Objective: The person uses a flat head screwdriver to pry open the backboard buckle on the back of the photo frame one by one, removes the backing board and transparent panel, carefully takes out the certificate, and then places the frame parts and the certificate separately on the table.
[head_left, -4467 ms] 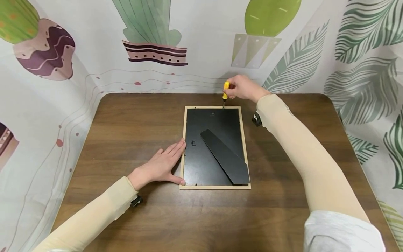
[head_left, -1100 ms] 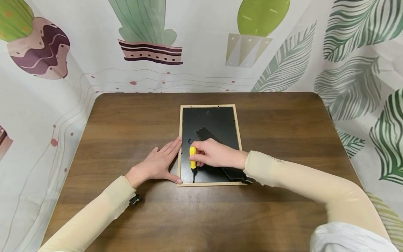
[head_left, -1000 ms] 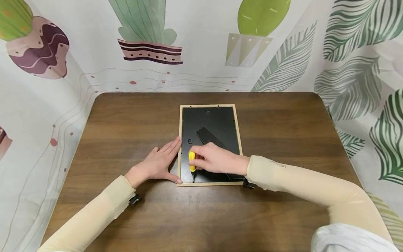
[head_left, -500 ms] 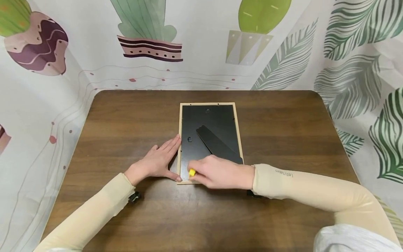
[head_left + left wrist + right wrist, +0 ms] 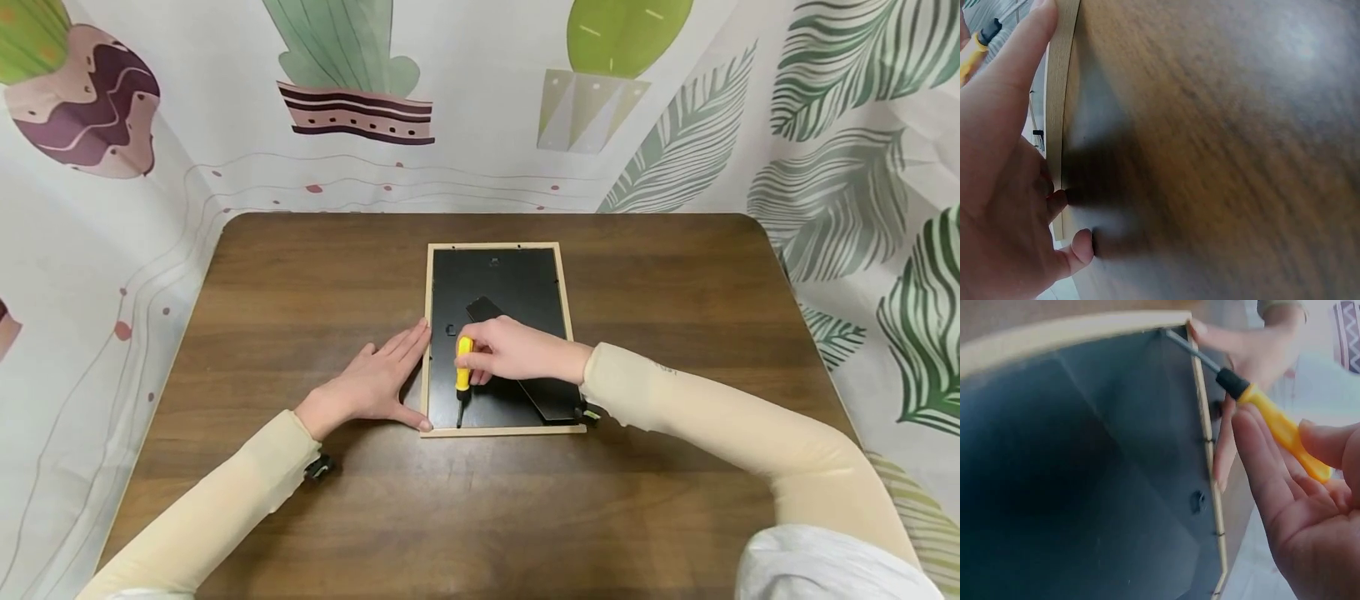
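Observation:
A picture frame (image 5: 430, 283) with a light wood rim lies face down on the table, its black backing board (image 5: 517, 275) up. My right hand (image 5: 517, 350) grips a yellow-handled screwdriver (image 5: 464, 362). The screwdriver's tip meets the near edge of the backing by the near left corner, at a small dark tab, as the right wrist view (image 5: 1191, 347) also shows. My left hand (image 5: 375, 387) rests flat against the frame's left side, fingers along the rim and thumb at the near left corner. Beneath my right hand, the black stand leg (image 5: 551, 404) lies slantwise, partly hidden.
The brown wooden table (image 5: 315, 283) carries the frame near its middle. Behind it hangs a white cloth (image 5: 487, 100) printed with cacti and leaves. Small dark tabs sit along the frame's inner edge, and a hanger (image 5: 451, 330) is fixed on the backing.
The screwdriver moved from the frame's far edge to the near left corner. Half a second ago my right hand tipped lower and nearer; now the handle stands up again. My left hand stays put.

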`<state>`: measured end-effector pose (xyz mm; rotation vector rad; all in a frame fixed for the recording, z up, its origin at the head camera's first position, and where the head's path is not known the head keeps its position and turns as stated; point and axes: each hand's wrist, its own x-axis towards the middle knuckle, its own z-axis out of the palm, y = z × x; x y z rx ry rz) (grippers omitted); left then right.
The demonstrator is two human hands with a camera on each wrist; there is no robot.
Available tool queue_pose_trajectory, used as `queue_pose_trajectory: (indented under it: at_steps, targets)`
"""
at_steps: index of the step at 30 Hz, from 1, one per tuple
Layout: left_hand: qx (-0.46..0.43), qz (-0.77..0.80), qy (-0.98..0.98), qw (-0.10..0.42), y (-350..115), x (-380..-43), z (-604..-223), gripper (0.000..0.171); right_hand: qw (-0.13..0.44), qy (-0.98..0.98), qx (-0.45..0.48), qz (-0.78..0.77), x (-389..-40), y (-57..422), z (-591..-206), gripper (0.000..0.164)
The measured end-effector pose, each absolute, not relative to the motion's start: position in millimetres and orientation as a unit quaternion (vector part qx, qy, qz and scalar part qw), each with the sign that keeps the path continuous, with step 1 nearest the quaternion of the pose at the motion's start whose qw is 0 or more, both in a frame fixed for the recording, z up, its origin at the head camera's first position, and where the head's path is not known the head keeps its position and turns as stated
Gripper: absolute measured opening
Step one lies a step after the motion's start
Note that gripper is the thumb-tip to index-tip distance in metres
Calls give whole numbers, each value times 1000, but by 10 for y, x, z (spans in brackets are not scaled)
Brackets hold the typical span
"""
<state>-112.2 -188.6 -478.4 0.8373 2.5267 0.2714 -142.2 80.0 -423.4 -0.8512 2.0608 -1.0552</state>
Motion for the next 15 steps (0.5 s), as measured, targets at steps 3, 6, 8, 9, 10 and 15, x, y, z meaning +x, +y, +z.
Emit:
queue_pose_trajectory:
  at_steps: [3,6,8,9,10,15]
  targets:
    - [304,96,918,235,-1880,-1134,-4777,146,378,767,-292,-429,-1531,801,-4288,11]
    - [302,95,919,237,-1882,-1141,-4773,146,415,745,-272,-445,-1619,800,-4341,13]
    - [300,92,919,238,-1885,-1141,-4772,146,427,738,-269,-448,-1658,791,-4380,14]
    - [300,91,920,237,-1885,-1140,-4772,146,429,738,-269,-446,-1664,785,-4379,14]
    - [300,90,920,237,-1883,-1136,-4771,146,427,740,-272,-442,-1658,780,-4376,14]
    - [302,92,921,228,-1879,-1116,-4766,146,354,774,-351,-390,-1468,749,-4221,9]
